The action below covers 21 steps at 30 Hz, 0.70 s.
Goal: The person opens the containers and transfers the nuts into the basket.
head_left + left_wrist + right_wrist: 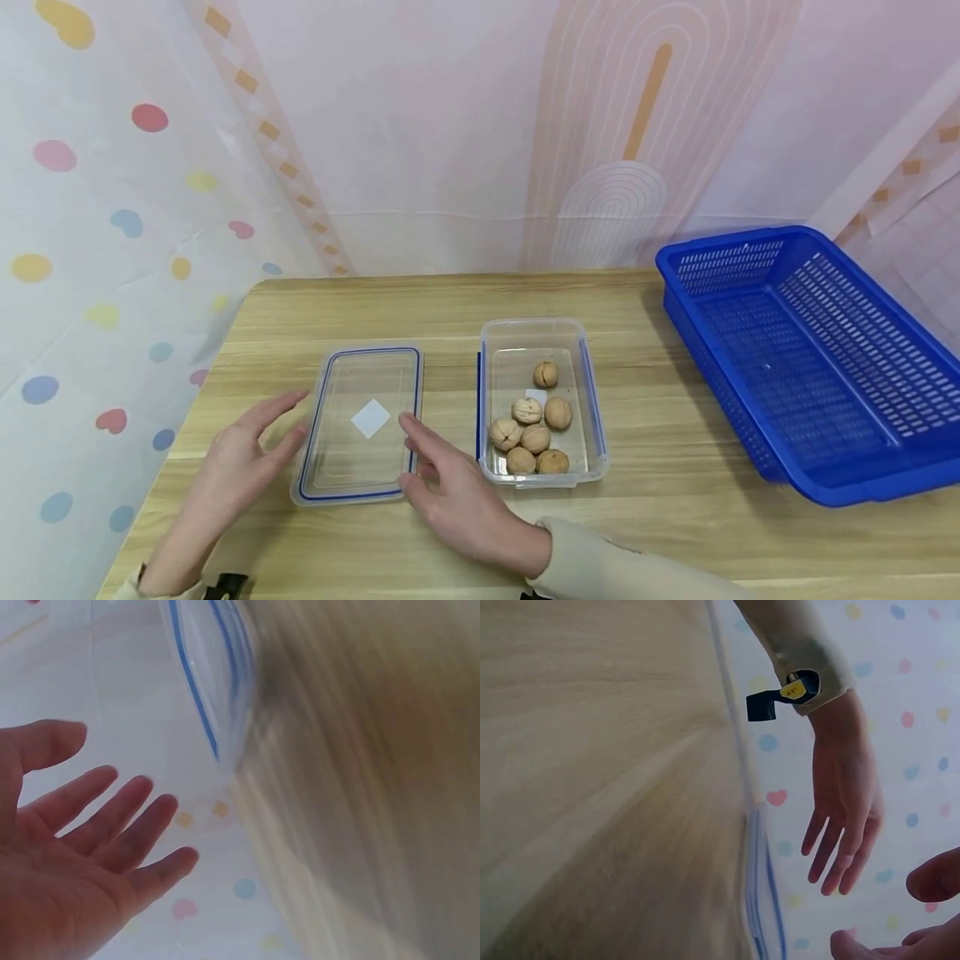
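A clear lid (337, 454) with a blue seal and a white square label (371, 418) lies flat on the table at the left. My left hand (236, 467) hovers at its left edge with fingers apart, and the left wrist view shows that palm holding nothing. At the lid's right edge is my right hand (465, 500), its fingers extended and slightly bent; whether it touches the lid cannot be told. Just right of that hand stands a clear plastic container (534, 333) with blue sides. Several walnuts (536, 438) sit inside it, mostly toward the near end.
A blue perforated basket (795, 492) stands at the right of the wooden table (660, 533). Patterned cloth (435, 142) hangs behind the table's back edge and down its left side.
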Each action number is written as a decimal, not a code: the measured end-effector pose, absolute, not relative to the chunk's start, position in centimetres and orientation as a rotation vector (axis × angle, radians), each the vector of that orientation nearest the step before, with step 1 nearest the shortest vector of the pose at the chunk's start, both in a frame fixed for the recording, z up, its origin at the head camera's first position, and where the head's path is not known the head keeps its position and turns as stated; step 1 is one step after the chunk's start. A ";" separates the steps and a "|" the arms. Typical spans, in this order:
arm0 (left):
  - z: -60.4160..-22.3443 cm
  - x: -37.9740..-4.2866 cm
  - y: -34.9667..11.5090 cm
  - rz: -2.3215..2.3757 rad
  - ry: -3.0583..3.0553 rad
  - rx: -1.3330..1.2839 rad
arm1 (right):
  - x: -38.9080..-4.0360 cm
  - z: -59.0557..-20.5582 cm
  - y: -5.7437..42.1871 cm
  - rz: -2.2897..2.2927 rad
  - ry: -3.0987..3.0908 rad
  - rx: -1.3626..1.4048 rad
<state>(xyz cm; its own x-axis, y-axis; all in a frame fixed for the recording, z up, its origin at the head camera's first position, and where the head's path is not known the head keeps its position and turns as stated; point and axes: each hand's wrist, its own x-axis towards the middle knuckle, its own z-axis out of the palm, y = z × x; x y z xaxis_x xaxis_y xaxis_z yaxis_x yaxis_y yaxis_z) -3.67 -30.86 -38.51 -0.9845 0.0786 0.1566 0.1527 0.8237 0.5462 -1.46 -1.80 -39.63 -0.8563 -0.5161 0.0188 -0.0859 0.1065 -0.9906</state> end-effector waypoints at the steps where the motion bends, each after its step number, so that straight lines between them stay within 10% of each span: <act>1: -38.4 -3.6 -30.6 -0.880 -2.856 -0.188 | -1.3 -39.4 -1.6 -1.824 2.046 -0.593; 21: -37.3 -2.9 -25.2 -0.985 -2.519 -0.381 | -1.2 -37.3 2.9 -1.846 2.153 -0.779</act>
<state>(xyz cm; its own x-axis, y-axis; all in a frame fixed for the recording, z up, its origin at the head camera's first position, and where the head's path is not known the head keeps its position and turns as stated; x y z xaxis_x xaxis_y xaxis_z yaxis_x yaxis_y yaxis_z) -2.88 -25.23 -37.28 -0.8800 0.1027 0.4638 0.3901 0.7135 0.5821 -1.24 2.89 -37.26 -0.8410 -0.5089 0.1835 -0.2590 0.0809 -0.9625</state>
